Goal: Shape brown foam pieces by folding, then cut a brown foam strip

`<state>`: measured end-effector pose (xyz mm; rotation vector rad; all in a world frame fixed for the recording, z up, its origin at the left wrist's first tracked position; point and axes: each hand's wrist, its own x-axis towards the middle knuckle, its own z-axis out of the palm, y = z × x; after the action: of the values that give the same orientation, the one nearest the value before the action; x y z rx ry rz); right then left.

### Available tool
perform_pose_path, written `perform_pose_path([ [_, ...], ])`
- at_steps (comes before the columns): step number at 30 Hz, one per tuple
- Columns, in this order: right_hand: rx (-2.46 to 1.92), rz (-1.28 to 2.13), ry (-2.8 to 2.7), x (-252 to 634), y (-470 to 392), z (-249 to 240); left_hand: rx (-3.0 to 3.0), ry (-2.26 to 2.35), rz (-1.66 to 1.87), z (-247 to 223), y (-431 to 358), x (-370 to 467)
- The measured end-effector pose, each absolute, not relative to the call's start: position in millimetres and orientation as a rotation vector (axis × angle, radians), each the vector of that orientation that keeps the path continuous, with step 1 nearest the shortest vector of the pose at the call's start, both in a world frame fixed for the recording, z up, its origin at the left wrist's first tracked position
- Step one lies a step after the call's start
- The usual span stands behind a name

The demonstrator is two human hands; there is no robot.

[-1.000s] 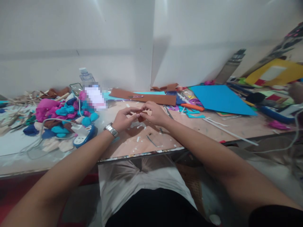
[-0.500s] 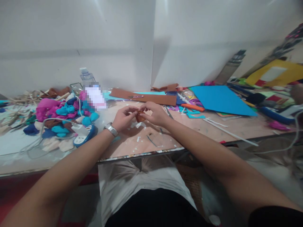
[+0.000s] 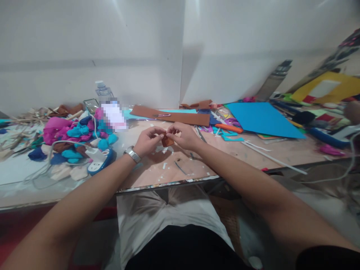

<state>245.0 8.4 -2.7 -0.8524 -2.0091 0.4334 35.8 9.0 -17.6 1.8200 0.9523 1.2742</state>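
Between my two hands is a small brown folded piece (image 3: 168, 141), its material too small to make out; it looks like the brown sheet behind. My left hand (image 3: 147, 141), with a metal watch (image 3: 132, 154) at the wrist, pinches its left side between thumb and fingers. On the other side my right hand (image 3: 184, 137) grips its upper right edge, thumb and fingers closed. Both hands are just above the worktable (image 3: 165, 176). Behind them lies a long brown strip (image 3: 185, 118) with a small cutter-like tool (image 3: 164, 115) on it.
To the left are crumpled pink and blue pieces (image 3: 56, 127), a power strip (image 3: 99, 163) with a cable, a phone (image 3: 114, 116) and a bottle (image 3: 102, 89). On the right are an orange-handled tool (image 3: 230, 128), a blue sheet (image 3: 264, 118), white strips (image 3: 275, 157) and a yellow sheet (image 3: 329, 86).
The brown piece has turned a little, so more of its flat face shows below my fingers. Both hands keep nearly the same place, with their fingers slightly shifted.
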Motion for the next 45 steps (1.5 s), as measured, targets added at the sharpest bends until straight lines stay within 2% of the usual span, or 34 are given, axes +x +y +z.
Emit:
perform_pose_path([
  [13,-0.910,0.626,-1.942,243,11,-6,1.834,0.916,1.263,-17,6,35],
  [20,-0.938,0.722,-1.939,242,13,-9,1.661,0.747,1.150,-20,8,36],
  [32,-0.690,0.463,-2.261,248,17,-9,1.539,0.626,0.979,-21,5,37],
  [38,-0.751,0.534,-2.169,246,13,-4,1.675,0.579,0.951,-22,4,39],
  [45,-0.895,0.673,-2.019,245,9,-1,1.814,0.744,0.954,-30,10,37],
])
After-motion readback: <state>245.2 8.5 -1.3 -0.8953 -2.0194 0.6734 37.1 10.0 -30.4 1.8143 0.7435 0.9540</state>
